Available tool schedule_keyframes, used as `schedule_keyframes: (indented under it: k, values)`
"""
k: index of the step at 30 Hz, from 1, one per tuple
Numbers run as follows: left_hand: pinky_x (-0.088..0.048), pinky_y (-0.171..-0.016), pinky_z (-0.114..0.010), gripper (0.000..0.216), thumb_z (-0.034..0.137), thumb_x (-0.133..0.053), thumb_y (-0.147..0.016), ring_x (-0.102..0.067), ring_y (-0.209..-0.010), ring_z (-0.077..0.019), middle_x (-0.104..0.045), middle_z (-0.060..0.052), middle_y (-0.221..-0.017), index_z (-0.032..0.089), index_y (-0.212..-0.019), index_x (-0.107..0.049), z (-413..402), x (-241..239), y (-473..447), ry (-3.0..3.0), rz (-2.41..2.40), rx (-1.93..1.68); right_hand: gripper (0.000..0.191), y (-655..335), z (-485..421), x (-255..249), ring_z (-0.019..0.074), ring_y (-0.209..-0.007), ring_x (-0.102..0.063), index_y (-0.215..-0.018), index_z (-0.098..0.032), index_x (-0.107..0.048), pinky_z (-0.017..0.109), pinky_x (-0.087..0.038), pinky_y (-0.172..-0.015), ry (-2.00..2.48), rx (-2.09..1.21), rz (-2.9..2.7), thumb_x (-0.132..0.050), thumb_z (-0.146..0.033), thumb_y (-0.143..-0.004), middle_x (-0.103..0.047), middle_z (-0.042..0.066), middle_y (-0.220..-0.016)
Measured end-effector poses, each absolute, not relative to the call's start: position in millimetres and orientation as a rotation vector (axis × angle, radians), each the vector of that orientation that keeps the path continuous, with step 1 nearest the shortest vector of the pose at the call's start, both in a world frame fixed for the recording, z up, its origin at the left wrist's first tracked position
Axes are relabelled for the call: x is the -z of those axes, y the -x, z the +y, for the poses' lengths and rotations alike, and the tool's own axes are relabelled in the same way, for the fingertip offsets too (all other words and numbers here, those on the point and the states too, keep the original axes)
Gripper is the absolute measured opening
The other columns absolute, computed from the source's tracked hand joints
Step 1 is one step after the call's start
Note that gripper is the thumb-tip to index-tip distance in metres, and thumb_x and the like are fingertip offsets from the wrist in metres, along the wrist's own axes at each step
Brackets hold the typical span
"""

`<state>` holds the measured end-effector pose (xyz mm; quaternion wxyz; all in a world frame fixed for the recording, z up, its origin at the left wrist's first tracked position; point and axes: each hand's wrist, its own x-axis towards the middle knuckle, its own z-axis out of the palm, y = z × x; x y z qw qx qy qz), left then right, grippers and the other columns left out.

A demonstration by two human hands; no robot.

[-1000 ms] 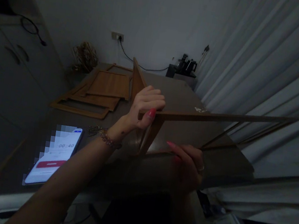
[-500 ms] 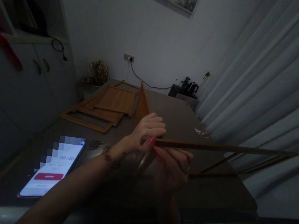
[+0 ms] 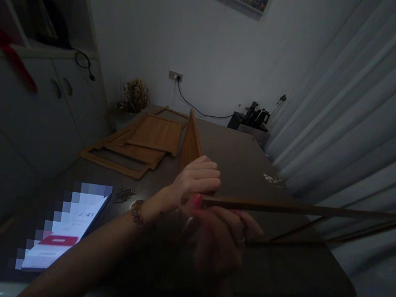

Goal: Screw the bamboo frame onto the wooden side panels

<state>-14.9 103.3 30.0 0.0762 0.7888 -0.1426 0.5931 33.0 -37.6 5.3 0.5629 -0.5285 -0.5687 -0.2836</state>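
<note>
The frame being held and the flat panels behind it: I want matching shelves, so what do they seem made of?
Frame, in the left hand: likely wood or bamboo strips, brown, matt; dim light leaves it open. Panels: likely bamboo or wood board, warm tan, smooth, with faint parallel grain lines.

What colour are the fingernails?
Pinkish red; the head view shows it best on the left hand thumbnail.

Wooden frame (image 3: 285, 208) — matt grain
</note>
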Motion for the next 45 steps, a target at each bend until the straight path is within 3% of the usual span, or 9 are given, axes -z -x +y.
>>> schedule_keyframes:
  k: [8, 14, 19, 32, 38, 45]
  values:
    - [-0.03, -0.059, -0.035, 0.052, 0.053, -0.012, -0.098, -0.036, -0.052, -0.0145, -0.038, 0.002, -0.052, 0.022, -0.062, -0.033, 99, -29, 17, -2.279, -0.361, -1.741, 0.026, -27, -29, -1, 0.0209, -0.078, -0.051, -0.088, -0.033, -0.067, 0.04, -0.037, -0.075, 1.183, 0.572, -1.245, -0.045, -0.022, -0.096, -0.063, 0.001, -0.074]
    - [-0.031, -0.06, -0.035, 0.054, 0.05, -0.014, -0.1, -0.035, -0.049, -0.0138, -0.037, 0.003, -0.047, 0.021, -0.056, -0.03, 100, -30, 16, -2.348, -0.269, -1.757, 0.028, -26, -32, 0, 0.0226, -0.082, -0.05, -0.086, -0.031, -0.065, 0.04, -0.036, -0.075, 1.224, 0.561, -1.263, -0.04, -0.024, -0.098, -0.062, 0.002, -0.073]
    - [-0.03, -0.06, -0.036, 0.064, 0.062, 0.002, -0.094, -0.033, -0.048, -0.013, -0.038, 0.002, -0.047, 0.021, -0.057, -0.03, 96, -33, 18, -2.292, -0.301, -1.777, 0.021, -26, -30, 1, 0.0214, -0.083, -0.05, -0.092, -0.029, -0.066, 0.039, -0.035, -0.078, 1.268, 0.66, -1.262, -0.047, -0.02, -0.095, -0.063, 0.002, -0.076]
    - [-0.025, -0.059, -0.036, 0.05, 0.051, -0.007, -0.098, -0.03, -0.052, -0.0138, -0.033, 0.002, -0.053, 0.021, -0.063, -0.027, 98, -35, 22, -2.322, -0.404, -1.697, 0.014, -26, -28, 0, 0.0172, -0.089, -0.044, -0.09, -0.028, -0.07, 0.033, -0.036, -0.078, 1.274, 0.672, -1.23, -0.057, -0.024, -0.094, -0.056, -0.001, -0.081]
    - [-0.026, -0.06, -0.036, 0.055, 0.057, -0.003, -0.096, -0.029, -0.053, -0.0146, -0.033, 0.002, -0.053, 0.021, -0.063, -0.028, 96, -36, 23, -2.311, -0.392, -1.642, 0.004, -26, -24, 2, 0.0115, -0.075, -0.054, -0.093, -0.023, -0.067, 0.035, -0.035, -0.083, 1.157, 0.624, -1.154, -0.064, -0.023, -0.09, -0.062, -0.005, -0.078]
    - [-0.027, -0.058, -0.035, 0.055, 0.055, -0.002, -0.096, -0.029, -0.051, -0.0141, -0.033, 0.002, -0.051, 0.021, -0.062, -0.028, 97, -38, 22, -2.331, -0.4, -1.682, 0.01, -28, -26, 0, 0.017, -0.086, -0.051, -0.079, -0.021, -0.065, 0.034, -0.039, -0.074, 1.166, 0.572, -1.044, -0.067, -0.026, -0.088, -0.061, -0.001, -0.076]
